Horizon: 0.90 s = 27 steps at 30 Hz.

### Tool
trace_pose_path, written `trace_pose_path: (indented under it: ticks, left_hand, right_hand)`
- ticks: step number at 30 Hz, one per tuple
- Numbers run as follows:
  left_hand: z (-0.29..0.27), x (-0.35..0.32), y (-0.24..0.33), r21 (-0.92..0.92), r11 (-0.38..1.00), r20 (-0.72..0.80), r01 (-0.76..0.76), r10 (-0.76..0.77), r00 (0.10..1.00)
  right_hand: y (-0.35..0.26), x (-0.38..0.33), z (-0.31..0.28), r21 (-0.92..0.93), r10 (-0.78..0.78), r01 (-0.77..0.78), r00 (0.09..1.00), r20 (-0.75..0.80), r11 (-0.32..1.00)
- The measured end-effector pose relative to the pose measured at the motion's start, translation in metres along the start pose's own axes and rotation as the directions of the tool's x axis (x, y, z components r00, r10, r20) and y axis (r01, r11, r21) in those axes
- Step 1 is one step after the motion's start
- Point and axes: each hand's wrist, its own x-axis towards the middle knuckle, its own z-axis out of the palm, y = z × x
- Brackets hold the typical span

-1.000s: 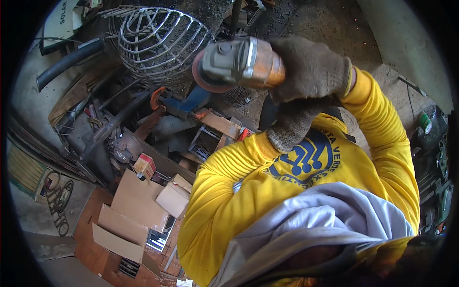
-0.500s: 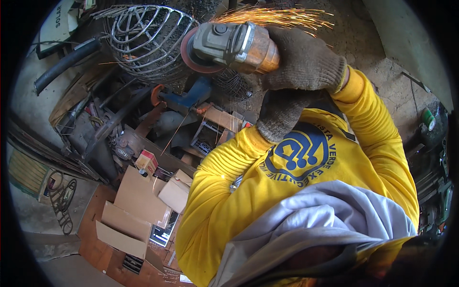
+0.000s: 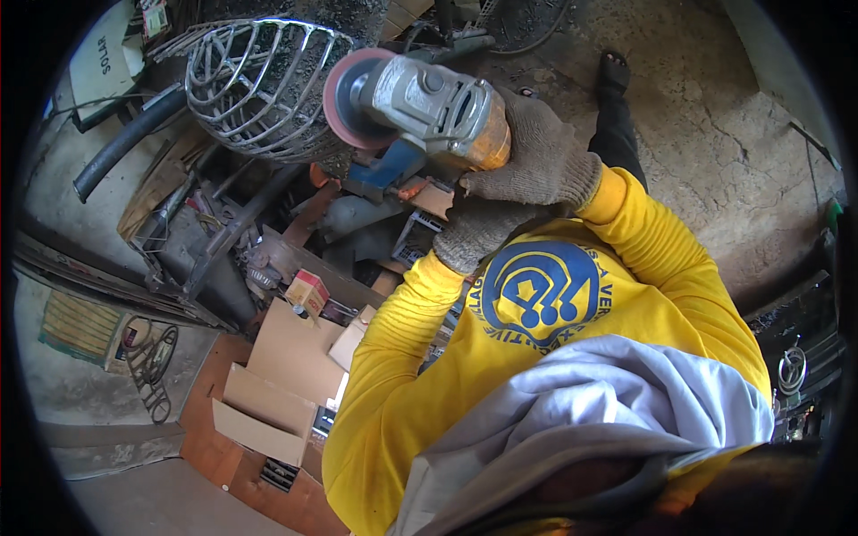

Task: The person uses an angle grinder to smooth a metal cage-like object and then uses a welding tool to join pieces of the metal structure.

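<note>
Grinder point(image 3: 429, 112) lies crosswise, disc point(image 3: 344, 98) pointing left.

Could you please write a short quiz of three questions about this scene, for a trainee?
1. True or false: both hands wear knitted gloves.
2. Which hand grips the angle grinder body? A) right hand B) left hand
3. Fill in: the grinder's disc is next to a round wire ____.

Key: 1 true; 2 A; 3 cage.
</note>
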Motion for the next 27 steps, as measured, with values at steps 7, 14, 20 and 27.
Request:
trace_pose_path:
  ticks: [7, 14, 20, 27]
  left_hand:
    - [-0.005, -0.018, -0.021, -0.048, 0.999, 0.069, 0.026, -0.022, 0.997]
    - [-0.009, -0.013, -0.033, 0.169, 0.983, 0.047, -0.069, 0.062, 0.997]
    - [-0.007, -0.018, -0.029, 0.167, 0.986, 0.076, -0.008, -0.005, 0.997]
    - [-0.002, -0.017, -0.03, 0.189, 0.982, 0.032, -0.024, 0.018, 0.999]
  right_hand:
    - [0.007, 0.003, 0.023, 0.017, 0.026, -0.026, 1.0, 0.011, 1.0]
    - [0.024, 0.009, 0.029, 0.156, -0.111, 0.141, 0.976, -0.189, 0.978]
    - [0.022, 0.004, 0.035, 0.064, -0.157, 0.171, 0.971, -0.178, 0.983]
    - [0.015, 0.004, 0.027, 0.074, -0.02, 0.023, 0.998, -0.052, 0.997]
